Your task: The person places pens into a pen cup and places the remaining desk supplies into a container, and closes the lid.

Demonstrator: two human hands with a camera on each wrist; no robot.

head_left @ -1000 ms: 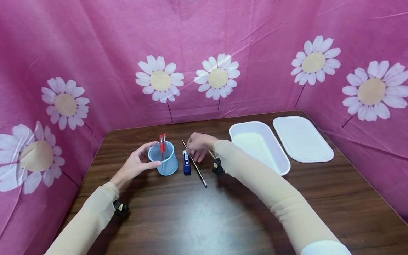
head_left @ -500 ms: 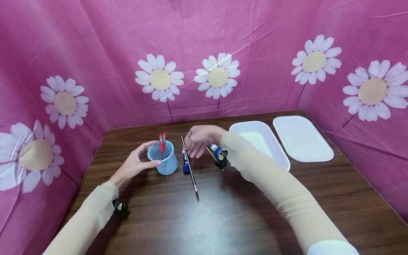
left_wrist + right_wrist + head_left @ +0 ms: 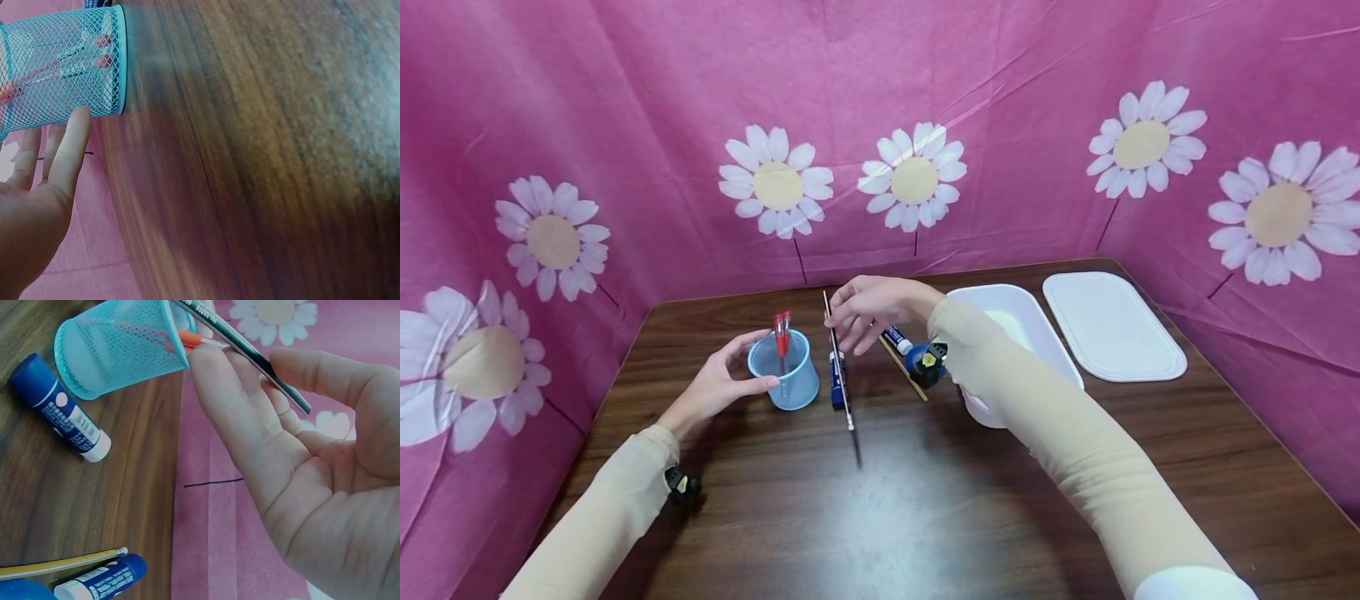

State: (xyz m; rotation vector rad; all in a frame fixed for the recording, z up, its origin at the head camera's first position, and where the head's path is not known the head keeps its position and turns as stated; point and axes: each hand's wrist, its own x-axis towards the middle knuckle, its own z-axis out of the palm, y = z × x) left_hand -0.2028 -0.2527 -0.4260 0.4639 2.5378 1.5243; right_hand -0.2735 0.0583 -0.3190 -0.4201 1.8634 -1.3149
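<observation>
My left hand [image 3: 726,379] holds the light blue mesh pen cup [image 3: 797,385], thumb at its near side and fingers at its far side. Red pens [image 3: 782,340] stand in the cup. Between thumb and fingers, my right hand [image 3: 880,308] pinches a dark pencil [image 3: 840,367], raised and slanting above a blue glue stick [image 3: 837,392]. In the right wrist view, the dark pencil [image 3: 250,353] crosses in front of the cup's mouth [image 3: 119,347]. A second glue stick [image 3: 103,578] and a yellow pencil [image 3: 62,564] lie below it in that view.
A white tray [image 3: 1060,358] stands right of centre, partly hidden by my right forearm. Beside it lies a white lid [image 3: 1112,325]. A round blue thing [image 3: 917,358] is half covered by my right wrist camera. Pink flowered cloth [image 3: 850,75] rises behind the wooden table [image 3: 880,517].
My right hand has lifted the dark pencil off the table and shifted it up and slightly away. The yellow pencil and second glue stick came into view. My left hand stays at the cup.
</observation>
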